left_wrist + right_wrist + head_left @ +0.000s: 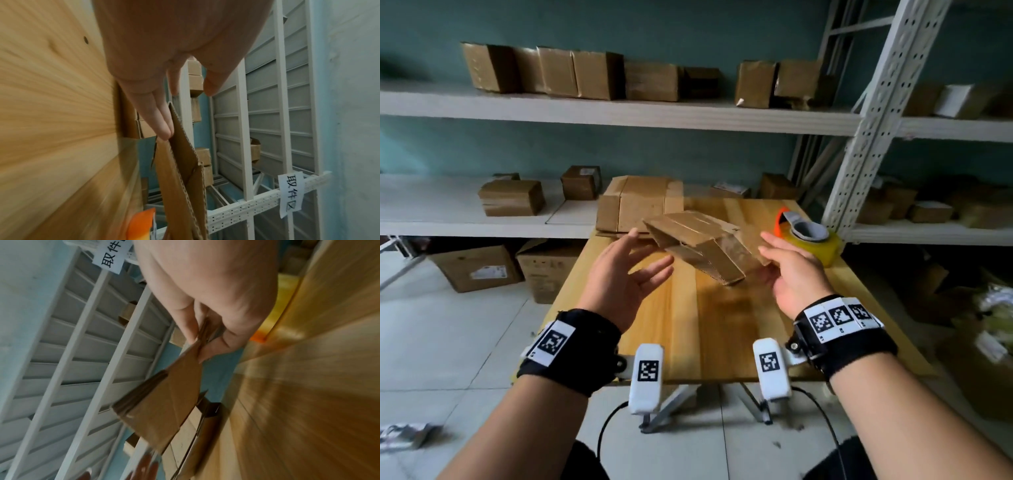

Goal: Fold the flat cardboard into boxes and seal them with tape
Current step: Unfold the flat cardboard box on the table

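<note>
Storage room with teal walls, white metal shelving (876,113) and a small wooden table (688,329) at centre. Upper shelf lined with roughly eight brown sealed boxes (599,73); lower shelf at 10 o'clock carrying two more (512,198). Two larger cartons (477,269) on the tiled floor at 9 o'clock beside the table.

On the table's far edge at 12 o'clock, one stack of flat cardboard (640,205). At 2 o'clock, near the right edge, one yellow tape dispenser (808,240) with an orange handle.

One partly opened cardboard box (702,246) held tilted above the table's middle, open end toward the viewer, nothing visible inside. Right hand (794,274) at 3 o'clock pinching a flap between thumb and fingers. Left hand (626,270) at 9 o'clock spread wide, fingers straight, gripping nothing; in the left wrist view two fingertips (164,129) just at the edge of the cardboard, contact impossible to confirm.

Bare wood across the whole near half of the table, open from the hands down to the front edge. Two wrist-worn cameras with black bands at 6 o'clock.
</note>
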Available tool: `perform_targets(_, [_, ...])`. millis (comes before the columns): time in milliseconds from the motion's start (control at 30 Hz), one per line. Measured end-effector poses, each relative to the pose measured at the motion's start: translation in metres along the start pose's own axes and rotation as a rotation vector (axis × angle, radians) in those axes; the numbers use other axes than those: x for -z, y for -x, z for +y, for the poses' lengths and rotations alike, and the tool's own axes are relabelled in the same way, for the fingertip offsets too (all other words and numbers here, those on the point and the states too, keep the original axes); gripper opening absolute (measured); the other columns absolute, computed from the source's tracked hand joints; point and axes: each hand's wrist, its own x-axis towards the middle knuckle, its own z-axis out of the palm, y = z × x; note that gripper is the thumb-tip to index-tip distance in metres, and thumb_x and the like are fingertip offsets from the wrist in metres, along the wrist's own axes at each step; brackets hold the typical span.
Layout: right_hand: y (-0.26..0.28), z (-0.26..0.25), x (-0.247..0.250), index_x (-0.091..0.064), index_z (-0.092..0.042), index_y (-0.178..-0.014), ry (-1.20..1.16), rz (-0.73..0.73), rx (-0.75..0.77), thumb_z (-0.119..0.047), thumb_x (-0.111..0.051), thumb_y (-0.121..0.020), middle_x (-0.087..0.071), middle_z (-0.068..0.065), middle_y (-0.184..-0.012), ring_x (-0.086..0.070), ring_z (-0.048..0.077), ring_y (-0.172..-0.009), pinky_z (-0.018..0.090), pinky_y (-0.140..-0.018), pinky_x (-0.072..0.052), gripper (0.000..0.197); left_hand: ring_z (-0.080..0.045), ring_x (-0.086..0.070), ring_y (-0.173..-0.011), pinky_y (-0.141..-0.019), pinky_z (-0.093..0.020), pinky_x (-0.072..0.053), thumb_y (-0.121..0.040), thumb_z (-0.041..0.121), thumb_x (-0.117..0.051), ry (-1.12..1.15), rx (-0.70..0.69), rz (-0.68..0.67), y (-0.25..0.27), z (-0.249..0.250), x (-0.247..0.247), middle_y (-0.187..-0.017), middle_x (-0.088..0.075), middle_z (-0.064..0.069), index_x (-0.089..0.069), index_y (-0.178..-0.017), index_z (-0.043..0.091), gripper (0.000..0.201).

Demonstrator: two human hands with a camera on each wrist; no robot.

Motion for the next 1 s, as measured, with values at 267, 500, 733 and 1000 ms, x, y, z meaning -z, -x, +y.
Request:
perform_targets(267, [-0.021, 0.019, 0.018, -0.075, -0.015, -0.123, 0.100, -0.146, -0.009, 0.007, -0.063, -0.096, -0.076, 0.008, -0.122, -0.075, 0.020, -0.106, 0.031, -0.084, -0.060, 0.037, -0.039, -0.076, -0.103, -0.090, -0.046, -0.064, -0.093, 0.059, -0.069, -0.130, 0.110, 0.033, -0.005, -0.023, 0.009, -0.131, -0.065, -0.019, -0.058, -0.132, 0.024, 0.054])
perform_targets(500, [-0.039, 0.037, 0.019, -0.075, -0.018, -0.123, 0.183, -0.055, 0.059, -0.001, -0.073, -0.093, -0.077, 0.008, -0.118, -0.075, 0.025, -0.110, 0.047, -0.102, -0.058, 0.035, -0.025, -0.075, -0.078, -0.067, -0.030, -0.063, -0.101, 0.010, -0.061, -0.059, 0.141, 0.216, -0.034, -0.043, 0.015, -0.102, -0.071, -0.015, -0.058, -0.131, 0.003, 0.031])
perform_targets(733, [-0.040, 0.040, 0.025, -0.062, -0.032, -0.142, 0.608, -0.037, 0.271, 0.002, -0.056, -0.096, -0.058, 0.000, -0.149, -0.053, 0.015, -0.135, 0.042, -0.115, -0.047, 0.058, -0.033, -0.078, -0.097, -0.072, -0.032, -0.063, -0.096, -0.005, -0.059, 0.101, 0.056, 0.315, -0.048, -0.048, 0.023, -0.124, -0.069, -0.032, -0.044, -0.139, -0.009, 0.046])
perform_targets(1000, [-0.040, 0.049, 0.025, -0.065, -0.038, -0.139, 0.729, -0.300, 0.366, -0.015, -0.082, -0.088, -0.060, -0.014, -0.142, -0.050, 0.006, -0.135, 0.037, -0.121, -0.039, 0.058, -0.040, -0.076, -0.101, -0.083, -0.046, -0.065, -0.100, -0.003, -0.060, 0.166, 0.016, 0.234, -0.050, -0.044, 0.030, -0.135, -0.060, -0.026, -0.029, -0.159, 0.025, 0.072])
